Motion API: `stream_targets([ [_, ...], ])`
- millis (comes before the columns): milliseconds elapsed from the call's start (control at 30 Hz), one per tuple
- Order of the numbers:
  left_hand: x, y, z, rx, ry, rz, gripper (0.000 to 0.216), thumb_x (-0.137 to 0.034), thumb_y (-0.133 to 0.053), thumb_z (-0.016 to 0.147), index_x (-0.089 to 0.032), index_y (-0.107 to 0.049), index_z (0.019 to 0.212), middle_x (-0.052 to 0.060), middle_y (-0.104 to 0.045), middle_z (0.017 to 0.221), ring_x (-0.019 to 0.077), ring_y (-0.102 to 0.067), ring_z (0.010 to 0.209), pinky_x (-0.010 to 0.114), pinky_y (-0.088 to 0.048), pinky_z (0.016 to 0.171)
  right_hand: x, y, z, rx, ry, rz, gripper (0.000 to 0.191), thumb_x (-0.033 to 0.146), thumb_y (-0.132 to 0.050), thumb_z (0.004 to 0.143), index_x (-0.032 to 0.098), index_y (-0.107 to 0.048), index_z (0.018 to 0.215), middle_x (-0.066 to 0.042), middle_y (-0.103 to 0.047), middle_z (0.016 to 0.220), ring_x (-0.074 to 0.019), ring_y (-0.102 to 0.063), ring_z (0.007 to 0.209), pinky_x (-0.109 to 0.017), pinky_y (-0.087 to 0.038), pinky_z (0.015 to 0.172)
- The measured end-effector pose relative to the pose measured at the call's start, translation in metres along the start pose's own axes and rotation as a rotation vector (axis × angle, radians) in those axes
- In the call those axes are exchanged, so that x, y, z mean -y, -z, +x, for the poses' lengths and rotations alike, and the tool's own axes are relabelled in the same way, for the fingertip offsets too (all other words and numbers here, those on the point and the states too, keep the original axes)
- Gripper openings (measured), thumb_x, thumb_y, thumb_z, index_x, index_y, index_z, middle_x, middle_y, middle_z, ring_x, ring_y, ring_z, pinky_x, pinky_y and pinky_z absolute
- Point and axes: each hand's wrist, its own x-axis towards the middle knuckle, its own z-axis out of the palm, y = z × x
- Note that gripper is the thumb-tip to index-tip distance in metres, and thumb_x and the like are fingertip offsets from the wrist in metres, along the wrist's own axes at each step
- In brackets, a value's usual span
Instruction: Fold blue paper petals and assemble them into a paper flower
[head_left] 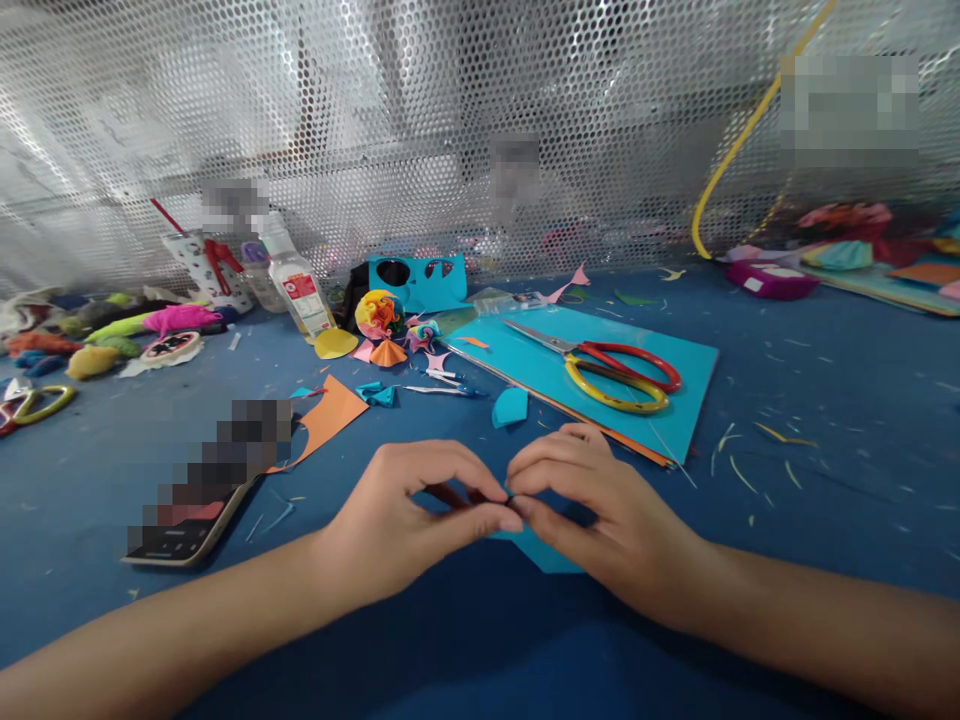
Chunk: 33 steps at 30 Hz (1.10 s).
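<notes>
My left hand (pixel 427 515) and my right hand (pixel 592 510) meet over the front of the table, thumbs and fingertips pinched together. A piece of light blue paper (pixel 551 553) shows at and below the fingertips, and the fingers hide most of it. Just beyond the hands lies a small curved blue paper piece (pixel 511 407). Scissors (pixel 611 375) with red and yellow handles rest on a stack of blue sheets (pixel 694 385), behind my right hand.
A phone (pixel 217 490) and an orange paper scrap (pixel 330 425) lie to the left. Farther back stand a glue bottle (pixel 300 285), paper flowers (pixel 380 315) and a blue cut-out (pixel 435 290). Yarn (pixel 180 320) and other scissors (pixel 34 405) lie far left. Perforated metal mesh (pixel 450 100) closes the back.
</notes>
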Motion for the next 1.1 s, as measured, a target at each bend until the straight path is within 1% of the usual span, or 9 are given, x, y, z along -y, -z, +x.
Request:
stream_targets([
  [133,0.0002,0.0023,0.0002,0.037,0.007,0.011,0.011,-0.018,-0.058,0.076,-0.017,-0.066,0.083,0.004,-0.065,0.084,0.0115,-0.06,0.071,0.018,-0.048,0.058,-0.0012,0.0017,0.0003,0.0,-0.052,0.017,0.007,0.018,-0.051,0.083,0.021,-0.055,0.079,0.002,-0.063,0.08,-0.0136,-0.057,0.078,-0.032,-0.031,0.076],
  [333,0.0029,-0.0022,0.0028,-0.056,0.192,-0.046,0.008,-0.023,-0.064,0.071,-0.015,-0.062,0.073,0.001,-0.064,0.072,0.01,-0.058,0.063,0.017,-0.046,0.053,-0.0013,0.0023,0.0001,-0.056,-0.109,0.015,0.005,0.016,-0.055,0.077,0.02,-0.055,0.077,0.001,-0.063,0.08,-0.0149,-0.057,0.078,-0.033,-0.033,0.075],
  [467,0.0025,-0.004,0.0034,-0.038,0.237,-0.085,0.01,-0.021,-0.067,0.068,-0.016,-0.062,0.075,-0.001,-0.062,0.07,0.0079,-0.055,0.061,0.015,-0.043,0.052,-0.0014,0.0006,-0.0005,-0.057,-0.06,-0.021,0.006,0.017,-0.055,0.078,0.021,-0.055,0.073,0.002,-0.064,0.076,-0.0142,-0.058,0.075,-0.034,-0.031,0.076],
  [600,0.0019,-0.0046,0.0028,0.002,0.294,-0.058,0.014,-0.024,-0.069,0.066,-0.016,-0.067,0.077,-0.001,-0.061,0.065,0.0084,-0.051,0.055,0.018,-0.041,0.05,-0.0004,-0.0008,-0.0019,-0.029,0.011,-0.081,0.008,0.018,-0.053,0.081,0.022,-0.056,0.074,0.002,-0.065,0.078,-0.0137,-0.058,0.075,-0.034,-0.029,0.078],
  [733,0.0028,-0.0041,0.002,-0.005,0.202,-0.014,0.01,-0.025,-0.068,0.068,-0.017,-0.069,0.073,0.001,-0.063,0.07,0.0114,-0.055,0.063,0.02,-0.043,0.055,0.0001,-0.0011,-0.0035,-0.019,0.015,-0.124,0.009,0.021,-0.053,0.082,0.023,-0.057,0.074,0.003,-0.065,0.079,-0.0139,-0.057,0.077,-0.034,-0.027,0.079],
  [833,0.0045,-0.0039,0.002,-0.025,0.14,-0.004,0.007,-0.024,-0.065,0.071,-0.017,-0.067,0.072,0.002,-0.064,0.078,0.0124,-0.057,0.07,0.019,-0.043,0.057,0.0,-0.0009,-0.0044,-0.042,-0.026,-0.123,0.002,0.021,-0.054,0.08,0.023,-0.055,0.079,0.001,-0.063,0.083,-0.0162,-0.055,0.08,-0.036,-0.027,0.08],
  [933,0.0058,-0.0044,0.0024,-0.003,0.21,0.002,0.009,-0.026,-0.063,0.073,-0.017,-0.065,0.073,0.001,-0.065,0.074,0.0118,-0.055,0.066,0.019,-0.041,0.056,-0.0007,-0.0004,-0.0046,-0.062,-0.052,-0.114,0.01,0.018,-0.057,0.075,0.022,-0.055,0.084,-0.002,-0.06,0.089,-0.0181,-0.054,0.087,-0.036,-0.029,0.081],
  [1000,0.0057,-0.005,0.0027,0.014,0.268,0.033,0.013,-0.03,-0.063,0.073,-0.017,-0.065,0.073,-0.001,-0.063,0.067,0.0106,-0.051,0.059,0.02,-0.038,0.053,-0.0011,-0.0002,-0.0043,-0.065,-0.041,-0.108,0.008,0.017,-0.058,0.075,0.022,-0.055,0.081,-0.001,-0.059,0.088,-0.0175,-0.053,0.086,-0.036,-0.03,0.081],
  [1100,0.0051,-0.0063,0.0032,0.013,0.275,0.076,0.016,-0.033,-0.065,0.069,-0.018,-0.065,0.071,-0.002,-0.061,0.064,0.0097,-0.046,0.056,0.02,-0.036,0.052,-0.0006,-0.0001,-0.0038,-0.055,-0.018,-0.082,0.006,0.017,-0.057,0.076,0.022,-0.056,0.075,0.0,-0.059,0.084,-0.0157,-0.054,0.081,-0.035,-0.03,0.079],
])
